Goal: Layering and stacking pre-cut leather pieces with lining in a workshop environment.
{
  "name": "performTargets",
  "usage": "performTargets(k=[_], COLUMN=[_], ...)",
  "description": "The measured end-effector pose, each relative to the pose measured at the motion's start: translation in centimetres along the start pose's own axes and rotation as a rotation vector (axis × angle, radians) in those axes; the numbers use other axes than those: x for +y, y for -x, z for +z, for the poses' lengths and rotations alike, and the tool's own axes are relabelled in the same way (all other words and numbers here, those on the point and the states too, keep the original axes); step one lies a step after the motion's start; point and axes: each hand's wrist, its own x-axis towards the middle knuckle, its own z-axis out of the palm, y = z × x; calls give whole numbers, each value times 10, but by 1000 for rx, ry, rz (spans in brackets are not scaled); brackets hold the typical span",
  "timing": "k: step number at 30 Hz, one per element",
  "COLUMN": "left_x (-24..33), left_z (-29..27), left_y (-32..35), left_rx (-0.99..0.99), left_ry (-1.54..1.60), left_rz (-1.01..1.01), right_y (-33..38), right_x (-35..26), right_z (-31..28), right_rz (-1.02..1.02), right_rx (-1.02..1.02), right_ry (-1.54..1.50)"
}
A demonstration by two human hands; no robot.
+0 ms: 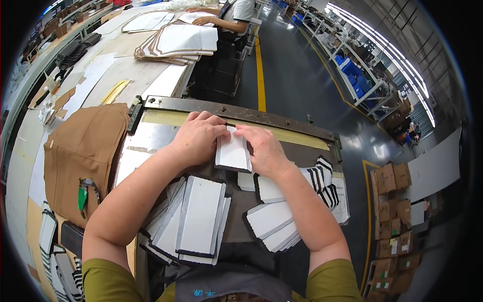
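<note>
Both hands are on a white rectangular panel [233, 150] with a grey strip and black edging, at the metal bar of the work table. My left hand [198, 137], fingers bent and closed, grips its far left corner. On the other side, my right hand [264, 150] closes on its far right corner, thumb and fingers pressed along the edge. A fanned stack of similar white panels [201, 215] lies by my left forearm. More panels [274, 221] are spread under and beside my right forearm, some with black striped ends [322, 176].
A metal bar [226, 108] runs along the table's far edge. Brown fabric [83, 156] with a green-handled tool [82, 196] lies at left. Further off, a person's hand [204, 20] rests near stacked white sheets [181, 39]. Cardboard boxes [390, 246] stand at right.
</note>
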Motion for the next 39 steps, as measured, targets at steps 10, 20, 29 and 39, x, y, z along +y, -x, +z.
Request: performTargets(k=[10,20,29,39], left_x=[-3,58,107,112], left_z=[-40,-117,-57,-35], left_y=[-6,56,23,13], left_rx=[169,-256,-582,-443], left_ry=[219,-149,-103,287], left_rz=[228,293,447,299], right_y=[-8,99,92,95], right_x=[0,-29,-24,-13], right_z=[-70,-92,-96,-106], right_rz=[144,36,75,53], right_rx=[-298,-422,-481,-397], right_ry=[-45,237,76,-27])
